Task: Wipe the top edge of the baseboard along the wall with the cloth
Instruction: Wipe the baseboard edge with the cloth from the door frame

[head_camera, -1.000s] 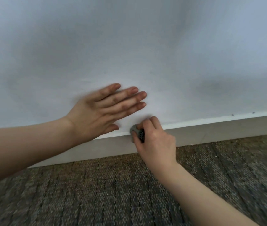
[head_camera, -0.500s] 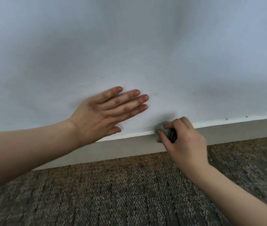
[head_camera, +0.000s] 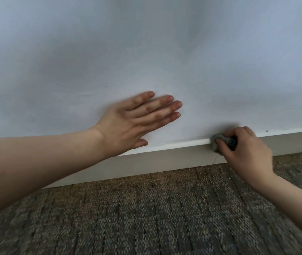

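Cloth (head_camera: 218,142): small grey wad, bunched tight, sitting against the top edge of the baseboard (head_camera: 146,161), toward the right of the view. Part of it hangs over the baseboard's face; a thin loose thread trails down from it.

Right hand (head_camera: 246,153): fingers curled round the cloth from above and the right, thumb under the wad, gripping it against the ledge. Edges of the hand slightly blurred. Forearm enters from the lower right corner.

Baseboard: pale beige strip, white along the top edge, running at a slant from lower left up to the right. Two tiny dark specks on the wall just above the edge, right of the hand.

Left hand (head_camera: 133,122): well apart from the cloth, to its left. Flat against the wall (head_camera: 146,52), fingers straight and close together, pointing right; thumb tucked low, just above the baseboard. Holds nothing.

Wall: plain white, softly shadowed.

Floor: mottled brown-grey carpet (head_camera: 155,218), meeting the baseboard's foot.
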